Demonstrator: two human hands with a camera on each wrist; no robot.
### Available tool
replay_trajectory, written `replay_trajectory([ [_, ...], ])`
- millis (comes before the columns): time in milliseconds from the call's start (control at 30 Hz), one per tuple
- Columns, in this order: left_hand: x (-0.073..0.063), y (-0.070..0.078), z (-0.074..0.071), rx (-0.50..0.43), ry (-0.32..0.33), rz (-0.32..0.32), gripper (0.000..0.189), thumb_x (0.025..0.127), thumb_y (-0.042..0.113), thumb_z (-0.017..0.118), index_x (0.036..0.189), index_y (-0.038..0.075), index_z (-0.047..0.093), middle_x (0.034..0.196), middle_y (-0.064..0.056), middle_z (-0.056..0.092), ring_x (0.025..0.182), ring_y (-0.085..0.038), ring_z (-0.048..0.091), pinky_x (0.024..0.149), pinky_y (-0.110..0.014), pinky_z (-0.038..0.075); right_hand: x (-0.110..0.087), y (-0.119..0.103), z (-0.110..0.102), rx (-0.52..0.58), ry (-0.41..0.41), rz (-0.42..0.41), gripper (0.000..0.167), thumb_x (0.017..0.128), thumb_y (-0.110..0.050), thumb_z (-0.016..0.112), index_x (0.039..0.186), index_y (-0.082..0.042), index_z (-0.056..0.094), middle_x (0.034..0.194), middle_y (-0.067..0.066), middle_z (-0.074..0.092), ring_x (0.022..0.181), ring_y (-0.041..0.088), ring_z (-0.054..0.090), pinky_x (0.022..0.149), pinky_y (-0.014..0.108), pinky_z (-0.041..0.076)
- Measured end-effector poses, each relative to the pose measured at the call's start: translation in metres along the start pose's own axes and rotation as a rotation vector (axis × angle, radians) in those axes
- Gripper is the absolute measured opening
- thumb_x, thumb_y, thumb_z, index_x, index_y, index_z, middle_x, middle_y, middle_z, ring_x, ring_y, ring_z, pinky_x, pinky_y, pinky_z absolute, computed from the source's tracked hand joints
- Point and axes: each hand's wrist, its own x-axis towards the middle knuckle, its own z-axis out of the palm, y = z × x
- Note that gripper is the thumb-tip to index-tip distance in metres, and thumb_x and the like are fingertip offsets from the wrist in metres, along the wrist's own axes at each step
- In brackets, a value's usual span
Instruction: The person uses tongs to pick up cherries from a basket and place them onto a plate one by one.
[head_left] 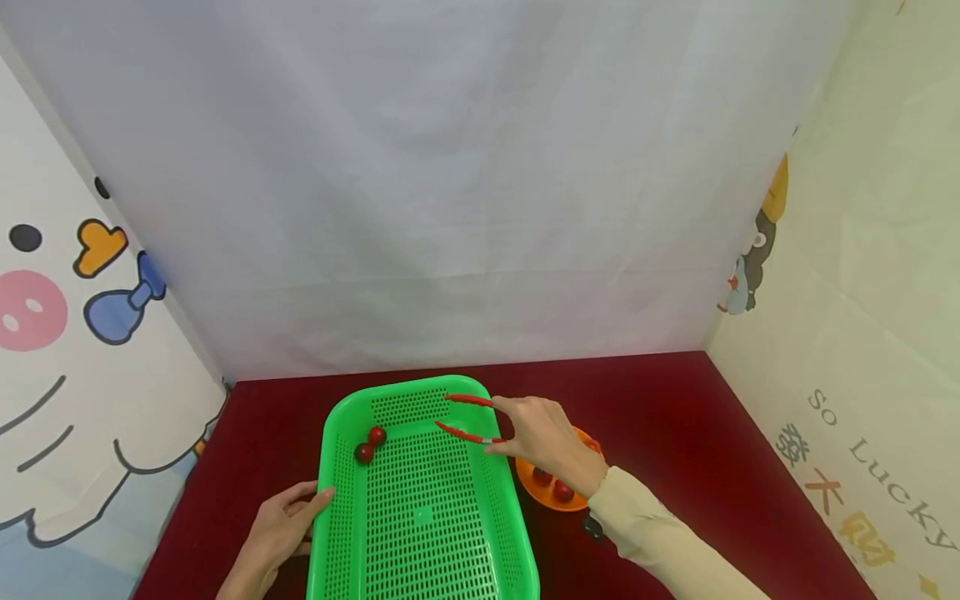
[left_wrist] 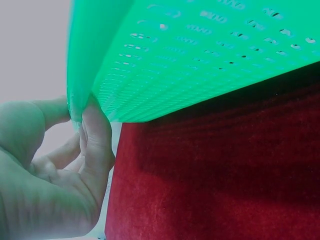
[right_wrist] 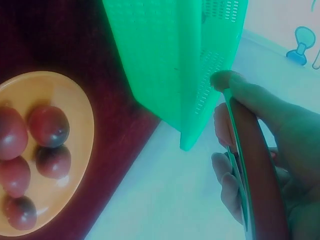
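My left hand [head_left: 279, 525] pinches the left rim of a green perforated plastic basket [head_left: 423, 542], thumb and fingers on either side of its edge in the left wrist view. Over the basket's right side, my right hand [head_left: 543, 433] holds red tongs [head_left: 461, 432]. The tong arms are spread, with nothing between their tips. Two small round dark-red fruits, like cherry tomatoes [head_left: 364, 453], lie together in the basket near its left wall. Partly hidden below my right forearm is an orange plate [head_left: 527, 483], holding several more red fruits [right_wrist: 49, 126].
A dark red cloth [head_left: 660, 433] covers the table. Its far edge meets a white curtain [head_left: 465, 208], and printed sheets hang at left [head_left: 60, 417] and right [head_left: 862, 333]. The plate stands close to the basket's right side. A small black object [head_left: 592, 527] shows by my right sleeve.
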Motion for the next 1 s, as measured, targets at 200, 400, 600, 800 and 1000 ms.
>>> replay_trajectory([
  [200, -0.001, 0.000, 0.000, 0.006, 0.004, 0.003, 0.071, 0.104, 0.042, 0.063, 0.151, -0.006, 0.042, 0.096, -0.006, 0.072, 0.076, -0.018, 0.066, 0.068, -0.037, 0.060, 0.008, -0.006, 0.003, -0.045, -0.045, -0.005, 0.061, 0.073, -0.048, 0.093, 0.118, -0.010, 0.075, 0.057, -0.011, 0.047, 0.050, 0.006, 0.036, 0.045, 0.019, 0.033],
  [400, 0.001, -0.003, 0.001, 0.001, 0.009, 0.008, 0.072, 0.104, 0.042, 0.063, 0.152, -0.006, 0.041, 0.096, -0.005, 0.072, 0.076, -0.019, 0.068, 0.068, -0.038, 0.060, 0.017, -0.010, 0.009, -0.074, -0.069, -0.020, 0.065, 0.072, -0.052, 0.092, 0.119, -0.010, 0.075, 0.073, -0.003, 0.069, 0.053, 0.009, 0.051, 0.047, 0.018, 0.040],
  [600, 0.002, -0.003, 0.001, 0.002, 0.008, 0.009, 0.072, 0.104, 0.042, 0.063, 0.152, -0.006, 0.041, 0.095, -0.006, 0.073, 0.075, -0.019, 0.069, 0.068, -0.038, 0.061, 0.025, -0.017, 0.012, -0.069, -0.089, -0.031, 0.067, 0.072, -0.051, 0.092, 0.122, -0.009, 0.074, 0.067, -0.003, 0.064, 0.050, 0.008, 0.047, 0.046, 0.019, 0.039],
  [800, 0.002, -0.003, 0.001, 0.016, 0.007, 0.003, 0.072, 0.104, 0.044, 0.062, 0.152, -0.006, 0.040, 0.097, -0.006, 0.072, 0.076, -0.018, 0.068, 0.068, -0.037, 0.061, 0.032, -0.023, 0.017, -0.064, -0.111, -0.047, 0.067, 0.073, -0.051, 0.092, 0.122, -0.009, 0.073, 0.071, -0.003, 0.067, 0.050, 0.007, 0.042, 0.046, 0.019, 0.038],
  [1000, 0.003, -0.004, 0.000, 0.025, 0.009, 0.007, 0.074, 0.103, 0.046, 0.063, 0.152, -0.006, 0.041, 0.096, -0.005, 0.072, 0.076, -0.018, 0.067, 0.068, -0.037, 0.060, 0.039, -0.028, 0.022, -0.078, -0.126, -0.054, 0.067, 0.073, -0.050, 0.092, 0.123, -0.010, 0.074, 0.063, -0.006, 0.059, 0.047, 0.004, 0.030, 0.043, 0.017, 0.029],
])
